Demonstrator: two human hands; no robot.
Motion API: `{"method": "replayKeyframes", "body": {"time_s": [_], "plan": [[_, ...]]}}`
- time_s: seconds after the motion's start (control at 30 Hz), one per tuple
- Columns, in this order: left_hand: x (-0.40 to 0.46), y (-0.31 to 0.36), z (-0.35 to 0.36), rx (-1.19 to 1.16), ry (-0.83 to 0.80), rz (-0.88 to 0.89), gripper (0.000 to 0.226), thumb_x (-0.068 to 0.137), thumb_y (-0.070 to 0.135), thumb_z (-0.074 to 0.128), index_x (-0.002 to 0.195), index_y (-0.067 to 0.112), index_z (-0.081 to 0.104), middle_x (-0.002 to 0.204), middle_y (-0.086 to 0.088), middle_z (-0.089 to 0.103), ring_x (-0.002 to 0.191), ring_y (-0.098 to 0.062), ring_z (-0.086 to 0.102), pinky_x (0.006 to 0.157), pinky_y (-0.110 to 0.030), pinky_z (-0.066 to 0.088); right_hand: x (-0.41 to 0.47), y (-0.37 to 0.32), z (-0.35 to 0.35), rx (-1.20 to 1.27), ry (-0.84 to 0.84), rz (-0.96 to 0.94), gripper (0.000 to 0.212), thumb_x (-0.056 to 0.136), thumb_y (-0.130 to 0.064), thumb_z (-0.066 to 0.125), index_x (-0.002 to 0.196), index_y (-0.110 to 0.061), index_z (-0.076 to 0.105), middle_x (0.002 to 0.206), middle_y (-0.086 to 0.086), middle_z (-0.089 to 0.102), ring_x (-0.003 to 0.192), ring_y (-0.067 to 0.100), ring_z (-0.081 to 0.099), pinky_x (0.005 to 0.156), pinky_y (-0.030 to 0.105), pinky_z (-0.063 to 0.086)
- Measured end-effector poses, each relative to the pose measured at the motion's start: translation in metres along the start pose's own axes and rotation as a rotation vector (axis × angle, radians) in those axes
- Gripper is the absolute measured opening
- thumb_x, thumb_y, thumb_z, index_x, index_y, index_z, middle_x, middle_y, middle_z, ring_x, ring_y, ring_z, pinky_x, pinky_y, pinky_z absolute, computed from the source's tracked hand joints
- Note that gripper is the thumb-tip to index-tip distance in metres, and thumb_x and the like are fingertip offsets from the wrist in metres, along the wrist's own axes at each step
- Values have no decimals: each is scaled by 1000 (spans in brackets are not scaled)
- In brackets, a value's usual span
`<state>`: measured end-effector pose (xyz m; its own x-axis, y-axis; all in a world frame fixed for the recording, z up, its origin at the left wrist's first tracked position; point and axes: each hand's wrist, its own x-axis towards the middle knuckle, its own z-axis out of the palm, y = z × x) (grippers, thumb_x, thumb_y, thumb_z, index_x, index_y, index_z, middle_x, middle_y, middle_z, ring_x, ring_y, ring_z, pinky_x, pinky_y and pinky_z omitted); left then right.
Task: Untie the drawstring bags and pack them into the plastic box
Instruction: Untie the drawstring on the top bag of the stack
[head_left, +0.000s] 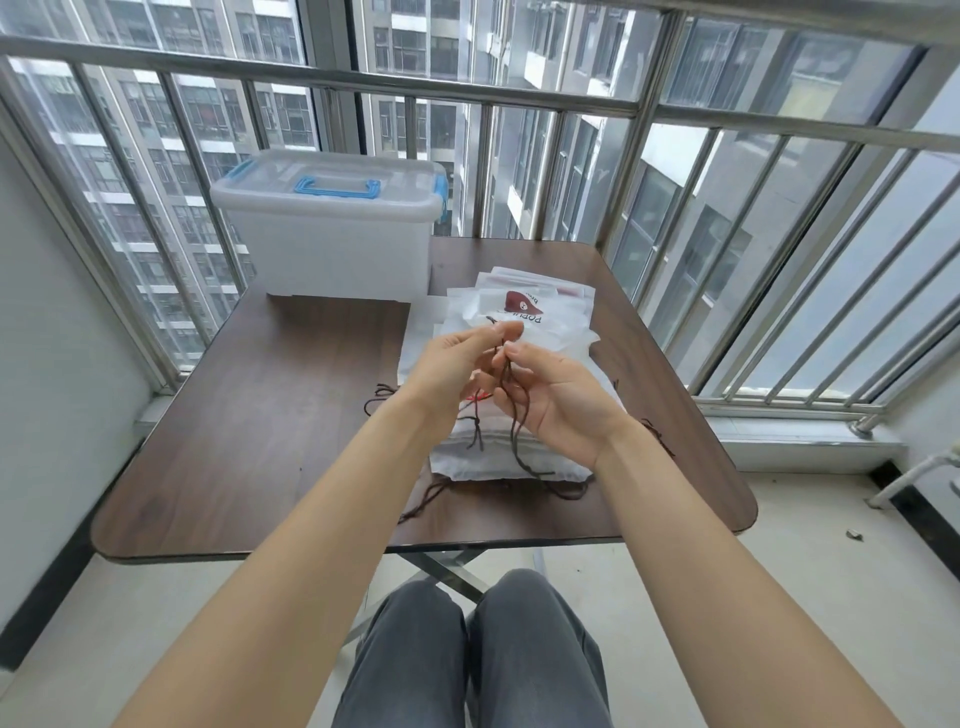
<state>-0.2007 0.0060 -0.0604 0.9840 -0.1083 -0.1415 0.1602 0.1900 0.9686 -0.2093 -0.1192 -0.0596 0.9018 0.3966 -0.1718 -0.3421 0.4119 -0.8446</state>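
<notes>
While my left hand (457, 364) and right hand (556, 400) pinch a dark brown drawstring cord (511, 410), the stacked white drawstring bags (524, 332) lie beneath on the dark wooden counter (291, 415), near the lidded translucent plastic box (332, 234).

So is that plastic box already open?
No, the lid sits closed on the plastic box, its blue handle lying flat.

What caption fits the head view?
Both hands, left hand and right hand, pinch a dark drawstring above stacked bags; plastic box closed.
</notes>
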Motion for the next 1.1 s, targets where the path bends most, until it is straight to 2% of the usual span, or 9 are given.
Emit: {"method": "replayKeyframes", "body": {"time_s": [0.07, 0.17, 0.3, 0.47, 0.6, 0.77, 0.87, 0.97, 1.1], "plan": [[0, -1, -1, -16, 31, 10, 17, 92, 22, 55, 97, 18, 71, 97, 8, 67, 79, -4, 57, 72, -22, 38, -1, 0, 0, -117, 11, -43, 19, 95, -12, 47, 80, -8, 57, 74, 1, 56, 64, 8, 60, 61, 15, 51], [-1, -3, -2, -115, 3, 5, 22, 95, 19, 47, 85, 21, 67, 98, 9, 69, 78, -4, 59, 70, -22, 38, -5, -1, 0, -397, 50, -144, 22, 94, -9, 49, 75, -7, 58, 74, 3, 58, 64, 6, 54, 58, 12, 45], [-2, -7, -2, -205, -91, -33, 24, 97, 20, 40, 75, 20, 51, 105, 1, 71, 82, -9, 64, 61, -20, 44, -6, -3, -3, -1129, 221, -292, 23, 89, -15, 59, 66, -15, 63, 71, -3, 53, 53, -2, 47, 56, 7, 36], [4, -8, -3, 81, -64, -34, 25, 97, 27, 43, 74, 25, 53, 88, 4, 71, 86, -16, 60, 73, -29, 31, -6, 0, -15, -1614, 320, -570, 16, 90, -12, 58, 87, 1, 68, 108, 9, 44, 86, 13, 52, 79, 7, 29], [2, -2, -4, 167, -115, -14, 23, 97, 32, 45, 79, 23, 55, 90, 3, 66, 81, -13, 60, 72, -30, 31, -4, -3, -20, -1711, 246, -665, 12, 88, -7, 61, 84, 3, 66, 119, 14, 47, 95, 22, 57, 84, 15, 37], [-1, 3, -4, 120, -153, -23, 29, 96, 31, 46, 75, 22, 63, 74, 12, 65, 66, -7, 53, 63, -27, 30, 3, -4, -22, -1724, 138, -727, 10, 86, -5, 61, 92, -2, 68, 117, 16, 50, 100, 26, 57, 93, 31, 46], [0, 2, -4, 64, -144, -19, 30, 96, 30, 45, 82, 22, 70, 85, 11, 67, 72, -10, 45, 61, -26, 26, 3, -3, -20, -1700, 122, -708, 11, 86, -4, 61, 80, 1, 68, 116, 16, 51, 95, 26, 61, 87, 37, 51], [0, 0, -5, 76, -160, 0, 28, 96, 29, 46, 96, 19, 72, 94, 10, 65, 75, -10, 44, 67, -27, 28, 4, -2, -21, -1710, 158, -660, 14, 89, -8, 59, 82, 2, 67, 124, 9, 50, 98, 23, 61, 84, 33, 49], [-6, -2, -9, 143, -186, 56, 25, 96, 26, 47, 107, 20, 68, 103, 9, 64, 86, -7, 52, 72, -23, 34, 6, -3, -24, -1714, 271, -604, 21, 93, -14, 54, 109, -8, 66, 140, -6, 43, 110, 16, 57, 83, 19, 38]]}}
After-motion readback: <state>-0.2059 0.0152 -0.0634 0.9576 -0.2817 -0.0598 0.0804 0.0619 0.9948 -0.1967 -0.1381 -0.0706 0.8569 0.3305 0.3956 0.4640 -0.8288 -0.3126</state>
